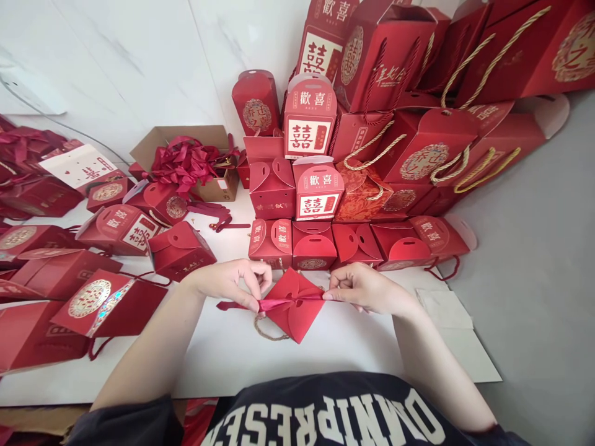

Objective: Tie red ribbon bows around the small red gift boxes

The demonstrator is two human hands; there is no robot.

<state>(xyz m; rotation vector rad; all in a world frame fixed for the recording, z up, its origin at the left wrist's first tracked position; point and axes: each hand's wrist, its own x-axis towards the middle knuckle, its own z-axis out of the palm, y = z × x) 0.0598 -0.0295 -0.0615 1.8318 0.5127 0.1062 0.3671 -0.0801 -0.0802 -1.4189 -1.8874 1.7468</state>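
Observation:
A small red gift box stands turned cornerwise on the white table, its curved top flaps folded together. A dark red ribbon runs across its top, with what looks like a crossing or knot at the middle. My left hand pinches the ribbon at the box's left corner, and a loose tail sticks out beyond the fingers. At the right corner my right hand pinches the ribbon's other side. A twisted cord handle loops out at the box's lower left. The box's underside is hidden.
Stacked red gift boxes with rope handles line the back and right. More boxes crowd the left. A cardboard box heaped with red ribbons stands at the back left. The table's front edge lies near my body.

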